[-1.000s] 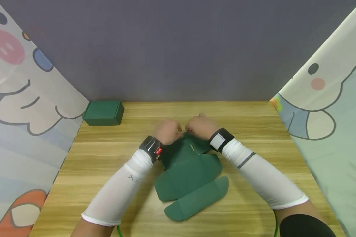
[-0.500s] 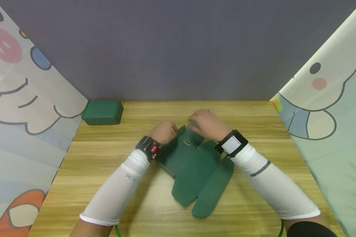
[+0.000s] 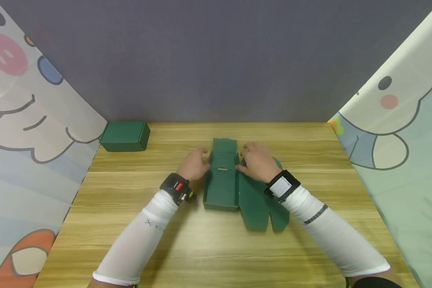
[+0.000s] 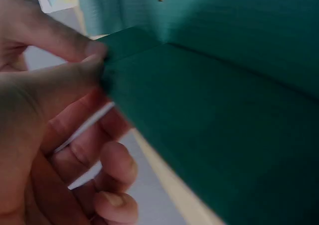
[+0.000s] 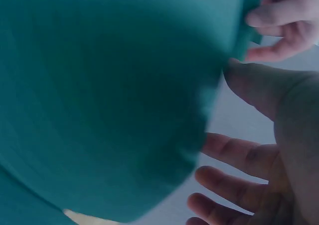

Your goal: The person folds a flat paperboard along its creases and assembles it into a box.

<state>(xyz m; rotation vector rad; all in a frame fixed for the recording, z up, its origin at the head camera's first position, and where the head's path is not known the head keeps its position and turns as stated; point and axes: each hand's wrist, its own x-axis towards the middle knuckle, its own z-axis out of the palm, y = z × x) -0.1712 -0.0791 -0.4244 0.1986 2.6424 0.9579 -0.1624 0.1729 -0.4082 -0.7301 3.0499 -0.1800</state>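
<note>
A green cardboard box (image 3: 221,188), part folded, stands on the table with its side walls raised and its far end flap (image 3: 225,146) sticking up. Its lid panel (image 3: 255,208) spreads out to the right. At the far left corner, my left hand (image 3: 194,165) pinches the wall between thumb and fingers; the left wrist view shows the thumb tip (image 4: 92,63) on the wall's edge. My right hand (image 3: 260,163) holds the opposite side, its thumb at the right wall and its fingers partly hidden behind the lid panel in the right wrist view.
A closed green box (image 3: 124,137) sits at the table's far left corner. The wooden table (image 3: 201,248) meets a grey wall (image 3: 216,60) at the back. Cartoon-printed panels (image 3: 399,132) flank it on both sides.
The box has turned so its lid panel moved from the near side to the right. The far end flap now stands up between my hands. My right hand has shifted to the box's right wall.
</note>
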